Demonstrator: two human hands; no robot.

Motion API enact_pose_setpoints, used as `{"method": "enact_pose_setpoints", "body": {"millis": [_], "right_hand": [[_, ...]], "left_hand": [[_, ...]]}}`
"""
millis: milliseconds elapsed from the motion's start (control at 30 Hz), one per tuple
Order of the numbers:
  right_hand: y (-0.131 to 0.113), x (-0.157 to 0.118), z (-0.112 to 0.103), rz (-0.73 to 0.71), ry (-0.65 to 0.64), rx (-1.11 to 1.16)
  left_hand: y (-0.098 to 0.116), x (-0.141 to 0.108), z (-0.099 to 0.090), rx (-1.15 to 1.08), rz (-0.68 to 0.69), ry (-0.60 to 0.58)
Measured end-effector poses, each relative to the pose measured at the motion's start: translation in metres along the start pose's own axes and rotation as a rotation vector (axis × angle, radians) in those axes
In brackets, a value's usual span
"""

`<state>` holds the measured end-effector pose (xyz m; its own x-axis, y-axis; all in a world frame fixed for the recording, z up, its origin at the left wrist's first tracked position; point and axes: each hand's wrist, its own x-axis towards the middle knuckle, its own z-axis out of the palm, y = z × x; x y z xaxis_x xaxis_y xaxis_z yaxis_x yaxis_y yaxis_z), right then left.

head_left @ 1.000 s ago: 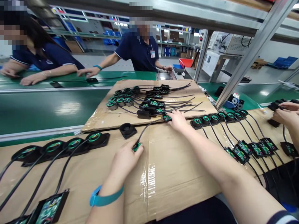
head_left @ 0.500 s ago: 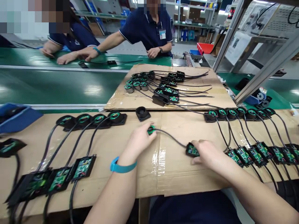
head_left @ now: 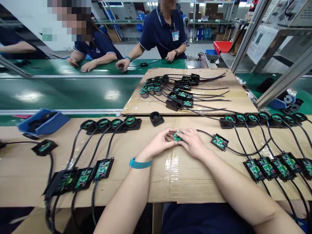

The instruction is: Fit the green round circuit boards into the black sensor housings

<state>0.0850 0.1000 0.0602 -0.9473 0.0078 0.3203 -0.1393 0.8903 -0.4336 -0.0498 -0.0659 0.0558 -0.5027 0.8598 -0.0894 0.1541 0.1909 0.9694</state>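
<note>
Both of my hands meet over the cardboard (head_left: 185, 182) at the middle. My left hand (head_left: 162, 141) grips a round green circuit board (head_left: 177, 136) from the left, and my right hand (head_left: 193, 141) has its fingers on the same board from the right. A black cable runs from behind my right hand to a black rectangular case (head_left: 219, 142) with a green board inside, which lies on the cardboard. An empty round black housing (head_left: 156, 118) with a square base stands just beyond my hands.
Rows of wired housings stand left (head_left: 117, 123) and right (head_left: 253, 118), cabled to rectangular cases (head_left: 102, 168). More assemblies lie on a raised cardboard sheet (head_left: 138, 104). A blue bin (head_left: 44, 122) is at left, a metal post (head_left: 273, 78) at right. Co-workers sit or stand across the green conveyor (head_left: 92, 91).
My right hand has let go of the rectangular case and moved left to the round board. The case now lies further right, and the view has shifted left. A co-worker's hand has moved back.
</note>
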Motion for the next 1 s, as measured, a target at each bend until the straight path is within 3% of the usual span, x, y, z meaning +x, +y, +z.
{"method": "enact_pose_setpoints", "body": {"millis": [233, 300, 367, 467, 500, 567, 633, 700, 867, 1000], "right_hand": [[0.002, -0.001, 0.008, 0.037, 0.014, 0.021], [-0.004, -0.003, 0.006, 0.076, -0.012, -0.006], [-0.011, -0.003, 0.005, 0.092, -0.067, -0.060], [-0.020, 0.010, 0.013, 0.049, -0.134, -0.112], [-0.022, 0.016, 0.017, 0.024, -0.151, -0.109], [-0.026, 0.025, 0.021, 0.008, -0.177, -0.093], [-0.033, 0.022, 0.014, 0.071, -0.207, -0.087], [-0.036, 0.006, -0.001, 0.180, -0.225, -0.090], [-0.018, -0.026, -0.024, 0.307, -0.190, -0.065], [-0.017, -0.024, -0.021, 0.302, -0.201, -0.004]], "left_hand": [[-0.001, 0.006, 0.001, -0.050, -0.023, -0.043], [-0.002, 0.007, 0.005, 0.004, -0.012, 0.017], [-0.006, 0.003, 0.003, 0.146, 0.018, 0.278], [-0.023, -0.003, -0.024, 0.432, 0.152, 0.957], [-0.031, -0.002, -0.038, 0.499, 0.195, 1.125], [-0.043, 0.005, -0.061, 0.562, 0.186, 1.271], [-0.045, 0.017, -0.068, 0.486, 0.088, 1.258], [-0.040, 0.032, -0.058, 0.353, 0.008, 1.174], [-0.032, 0.061, -0.026, 0.338, 0.092, 1.047], [-0.033, 0.047, -0.012, 0.291, 0.106, 0.878]]}}
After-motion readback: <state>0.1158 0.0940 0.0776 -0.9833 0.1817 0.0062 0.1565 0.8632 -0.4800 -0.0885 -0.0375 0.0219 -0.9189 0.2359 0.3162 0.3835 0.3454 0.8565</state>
